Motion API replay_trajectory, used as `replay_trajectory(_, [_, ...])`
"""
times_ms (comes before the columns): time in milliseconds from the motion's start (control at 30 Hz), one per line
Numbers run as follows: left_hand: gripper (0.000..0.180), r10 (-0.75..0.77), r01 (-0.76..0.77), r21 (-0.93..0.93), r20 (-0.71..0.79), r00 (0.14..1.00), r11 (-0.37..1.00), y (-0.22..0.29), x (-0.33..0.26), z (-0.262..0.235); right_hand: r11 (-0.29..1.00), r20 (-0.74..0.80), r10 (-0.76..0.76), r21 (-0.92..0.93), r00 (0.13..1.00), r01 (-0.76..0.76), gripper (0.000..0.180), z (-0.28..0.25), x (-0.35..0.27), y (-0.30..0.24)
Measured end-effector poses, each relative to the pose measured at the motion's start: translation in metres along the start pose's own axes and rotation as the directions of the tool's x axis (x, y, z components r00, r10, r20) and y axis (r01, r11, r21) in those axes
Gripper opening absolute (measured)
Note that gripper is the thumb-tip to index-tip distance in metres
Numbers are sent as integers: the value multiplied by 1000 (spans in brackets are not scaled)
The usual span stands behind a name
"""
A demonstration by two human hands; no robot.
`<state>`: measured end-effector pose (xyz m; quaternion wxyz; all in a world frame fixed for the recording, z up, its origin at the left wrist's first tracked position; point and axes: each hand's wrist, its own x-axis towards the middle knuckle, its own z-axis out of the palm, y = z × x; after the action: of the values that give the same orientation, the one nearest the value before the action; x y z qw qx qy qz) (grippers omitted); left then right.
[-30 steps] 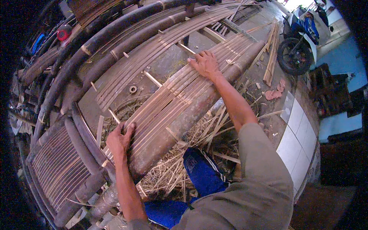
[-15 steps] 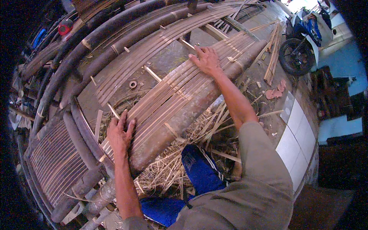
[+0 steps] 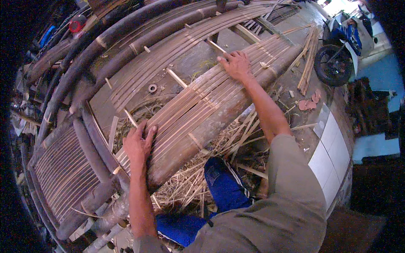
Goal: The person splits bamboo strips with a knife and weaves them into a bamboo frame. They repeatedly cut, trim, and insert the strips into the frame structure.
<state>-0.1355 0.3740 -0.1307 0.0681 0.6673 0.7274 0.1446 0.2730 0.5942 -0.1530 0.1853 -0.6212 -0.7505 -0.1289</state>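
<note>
The bamboo slat panel (image 3: 202,105) lay slantwise across the middle of the work floor (image 3: 295,84), running from its lower left end near the person's knees up to its upper right end by a loose bundle of sticks (image 3: 307,59). The left hand (image 3: 138,145) rested flat on the panel's lower left end, palm down, fingers spread wide and pointing up along the slats, gripping nothing; its forearm rose almost straight from the bottom edge of the view. The right hand (image 3: 237,65) lay open on the panel's upper right part, fingers splayed toward the far edge, holding nothing either, with the arm stretched out long and nearly straight from a grey-green sleeve (image 3: 291,177).

The panel's near long edge was a thick round bamboo pole (image 3: 211,135), and below it lay a litter of straw and split strips (image 3: 190,185) around a blue trouser leg (image 3: 223,185). Beyond the far long edge was a bare patch of floor with a small metal ring (image 3: 152,88), then a second slat panel (image 3: 177,55) and dark curved bamboo poles (image 3: 105,42). Another slatted frame (image 3: 63,177) lay just left of the left hand. To the right, past the sticks, the floor met white tiles (image 3: 327,156), and a motorbike (image 3: 337,50) stood at the upper right corner, well apart from both hands.
</note>
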Motion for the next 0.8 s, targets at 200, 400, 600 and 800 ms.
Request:
replay_trajectory(200, [49,11,-14,-55,-44,999,998,11,-2,-6,981,-301,-179,23,937,195,53,9,-1,1])
replay_trajectory(400, [50,13,-10,55,-53,998,998,9,-2,-1,913,107,-348,266,931,311,50,-7,-17,-74])
replay_trajectory(600, [51,13,-13,40,-13,1000,999,14,-2,-2,967,279,-236,159,931,198,56,-12,-16,-85])
replay_trajectory(800, [50,24,-23,59,-16,1000,998,18,-1,-7,982,294,-180,105,939,156,54,-1,-12,-84])
